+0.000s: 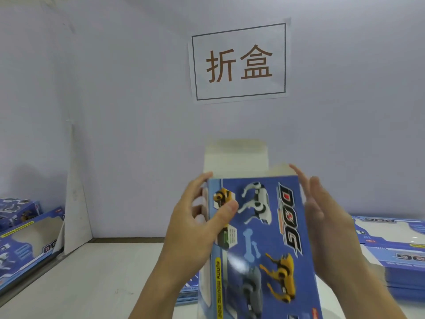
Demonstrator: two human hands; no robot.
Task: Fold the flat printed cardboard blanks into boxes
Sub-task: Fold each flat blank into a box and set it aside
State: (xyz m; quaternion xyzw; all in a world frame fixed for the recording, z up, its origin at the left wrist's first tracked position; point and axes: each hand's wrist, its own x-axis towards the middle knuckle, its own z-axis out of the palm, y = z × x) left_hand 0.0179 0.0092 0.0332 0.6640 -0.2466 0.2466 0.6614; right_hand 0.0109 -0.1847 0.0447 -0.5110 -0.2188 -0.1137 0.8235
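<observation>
A blue printed box (259, 245) is held up in front of the camera, above the white worktop (96, 279), its long axis running away from the viewer. The face turned upward shows robot dogs — one white, one yellow, one grey — a pale blue bone and the word "DOG" in large letters (a yellow strip along the left edge reads "FUNNY MOVING DOG"). At the far end a plain, unprinted flap (236, 157) stands open, pointing up toward the wall.

The left hand (197, 229) grips the box on its left side: the thumb lies curled over the printed face near a small yellow dog picture, while the fingers wrap round the side edge. The right hand (326, 217) lies flat along the right side of the box, fingers straight and together, fingertips reaching up to the far corner; it presses or rests there rather than curling round anything.

Under and behind the box, a stack of flat blanks (395, 256) in the same blue print lies at the right of the worktop, and more blue edges show just below the left forearm. At the far left, folded boxes (25, 240) with window cut-outs are ranked along the worktop's edge. On the pale wall behind hangs a white paper sign (239, 61) with a dark border and two brown Chinese characters.
</observation>
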